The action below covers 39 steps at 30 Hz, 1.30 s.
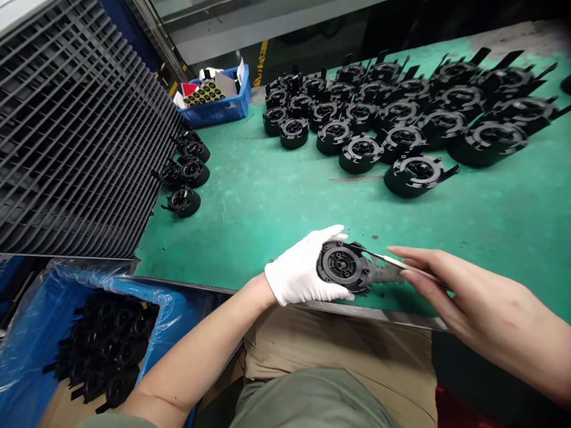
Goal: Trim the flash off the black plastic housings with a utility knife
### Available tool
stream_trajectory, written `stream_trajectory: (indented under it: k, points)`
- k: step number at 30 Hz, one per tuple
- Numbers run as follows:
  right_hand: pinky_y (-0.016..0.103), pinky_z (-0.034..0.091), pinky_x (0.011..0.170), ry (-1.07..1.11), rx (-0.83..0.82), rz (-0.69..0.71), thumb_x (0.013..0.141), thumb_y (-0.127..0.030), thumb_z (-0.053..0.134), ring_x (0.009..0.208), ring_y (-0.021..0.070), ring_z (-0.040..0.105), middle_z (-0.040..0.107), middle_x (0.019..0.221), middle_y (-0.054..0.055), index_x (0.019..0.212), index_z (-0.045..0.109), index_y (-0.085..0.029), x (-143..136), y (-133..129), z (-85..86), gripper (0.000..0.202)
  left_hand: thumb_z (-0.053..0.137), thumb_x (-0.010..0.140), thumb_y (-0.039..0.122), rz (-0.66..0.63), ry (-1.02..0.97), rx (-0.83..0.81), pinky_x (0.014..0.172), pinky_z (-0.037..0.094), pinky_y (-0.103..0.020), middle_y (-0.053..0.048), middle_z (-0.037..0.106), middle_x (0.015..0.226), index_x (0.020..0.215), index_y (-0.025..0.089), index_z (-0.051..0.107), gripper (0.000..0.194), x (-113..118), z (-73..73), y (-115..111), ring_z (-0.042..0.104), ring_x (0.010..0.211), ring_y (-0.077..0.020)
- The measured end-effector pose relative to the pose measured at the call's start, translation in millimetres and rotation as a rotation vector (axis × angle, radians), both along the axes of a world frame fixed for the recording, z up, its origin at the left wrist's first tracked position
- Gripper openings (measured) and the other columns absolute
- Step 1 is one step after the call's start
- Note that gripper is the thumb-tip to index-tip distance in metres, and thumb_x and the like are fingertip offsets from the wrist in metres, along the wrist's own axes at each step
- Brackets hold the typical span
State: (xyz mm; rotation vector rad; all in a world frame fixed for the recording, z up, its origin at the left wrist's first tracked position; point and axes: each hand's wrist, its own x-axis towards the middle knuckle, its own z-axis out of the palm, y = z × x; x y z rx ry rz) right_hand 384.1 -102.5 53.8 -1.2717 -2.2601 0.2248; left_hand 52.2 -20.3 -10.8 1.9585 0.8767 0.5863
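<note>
My left hand (303, 267), in a white glove, is wrapped around the left side of a round black plastic part (342, 265) near the table's front edge. The part's ringed, slotted face points up. My bare right hand (450, 285) pinches a slim knife-like tool (392, 261) with a pale handle. Its thin dark tip reaches left to the upper right rim of the part; whether it touches cannot be made out. A grey worn patch (386, 273) shows on the table between the part and my right fingers.
Rows of similar black parts (361, 151) stand on the green table (276, 190) at the back right. Several more parts (184, 201) sit beside a grey slatted rack (80, 131). A blue basket (218, 112) stands behind. A lined blue bin (178, 309) holds black parts at lower left.
</note>
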Motion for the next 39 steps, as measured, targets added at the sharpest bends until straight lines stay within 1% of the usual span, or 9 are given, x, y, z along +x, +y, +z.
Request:
stream_trajectory:
  k: [5,8,10,13,15,18,21,25,39]
  points:
    - [0.039,0.075,0.078,-0.053,-0.018,-0.003,0.131,-0.050,0.063,0.082,0.0273,0.092,0.096,0.118,0.002,0.150,0.077,-0.034,15.7,1.1,-13.7,0.028,0.115,0.054,0.107,0.187,0.171,0.288,0.137,0.067,-0.083,-0.029,0.079,0.165,0.184,0.018,0.060,0.167,9.3,-12.8,-24.5,0.081,0.157,-0.0591]
    - [0.040,0.074,0.077,-0.068,-0.033,0.024,0.131,-0.049,0.061,0.085,0.0284,0.092,0.095,0.118,0.003,0.155,0.076,-0.036,23.1,3.1,-15.1,0.031,0.113,0.066,0.100,0.274,0.200,0.322,0.133,0.071,-0.078,-0.029,0.083,0.160,0.187,0.014,0.055,0.159,15.9,-13.1,-32.9,0.086,0.149,-0.0559]
    - [0.039,0.071,0.072,-0.072,-0.044,0.039,0.133,-0.050,0.058,0.083,0.0275,0.090,0.093,0.118,0.004,0.158,0.074,-0.035,28.2,6.9,-12.8,0.033,0.110,0.078,0.088,0.209,0.171,0.320,0.137,0.070,-0.074,-0.029,0.085,0.162,0.190,0.010,0.051,0.149,15.4,-6.9,-27.8,0.085,0.154,-0.0548]
    - [0.039,0.062,0.063,-0.112,-0.019,0.061,0.133,-0.050,0.058,0.078,0.0258,0.085,0.088,0.113,0.005,0.158,0.075,-0.035,38.2,17.8,-7.8,0.034,0.101,0.089,0.066,-0.066,0.145,0.286,0.151,0.058,-0.077,-0.029,0.079,0.178,0.193,0.015,0.048,0.127,8.2,7.6,-12.0,0.077,0.171,-0.0549]
    - [0.040,0.061,0.065,-0.165,0.012,0.092,0.133,-0.048,0.058,0.082,0.0263,0.084,0.086,0.112,0.006,0.158,0.078,-0.034,44.2,27.4,-4.5,0.035,0.102,0.090,0.067,-0.155,0.154,0.253,0.157,0.049,-0.082,-0.030,0.070,0.191,0.195,0.019,0.046,0.128,5.4,14.6,-6.1,0.069,0.180,-0.0569]
    - [0.041,0.063,0.080,-0.244,0.060,0.177,0.132,-0.037,0.059,0.094,0.0276,0.084,0.087,0.116,0.009,0.160,0.080,-0.030,47.7,41.0,-1.3,0.036,0.109,0.080,0.086,-0.064,0.198,0.212,0.159,0.042,-0.086,-0.032,0.067,0.193,0.196,0.019,0.044,0.149,10.9,15.2,-10.5,0.066,0.183,-0.0593]
    - [0.041,0.056,0.082,-0.276,0.129,0.250,0.130,-0.030,0.062,0.093,0.0259,0.077,0.087,0.117,0.009,0.157,0.082,-0.027,44.8,51.4,-0.7,0.033,0.105,0.081,0.099,-0.028,0.227,0.234,0.159,0.044,-0.086,-0.030,0.079,0.180,0.185,0.017,0.061,0.139,21.3,10.2,-18.8,0.077,0.171,-0.0576]
    - [0.041,0.049,0.085,-0.293,0.168,0.308,0.132,-0.025,0.059,0.094,0.0242,0.075,0.088,0.117,0.007,0.153,0.081,-0.026,39.7,63.5,0.7,0.030,0.099,0.092,0.091,-0.052,0.227,0.287,0.156,0.050,-0.081,-0.029,0.084,0.173,0.178,0.014,0.069,0.120,25.6,10.1,-19.4,0.085,0.160,-0.0529]
    - [0.046,0.044,0.094,-0.226,0.082,0.511,0.128,-0.015,0.052,0.094,0.0225,0.071,0.085,0.111,0.002,0.149,0.079,-0.033,36.3,113.7,6.6,0.038,0.101,0.085,0.090,-0.023,0.284,0.211,0.157,0.047,-0.081,-0.023,0.089,0.165,0.175,0.020,0.071,0.118,24.3,22.2,-19.2,0.089,0.153,-0.0519]
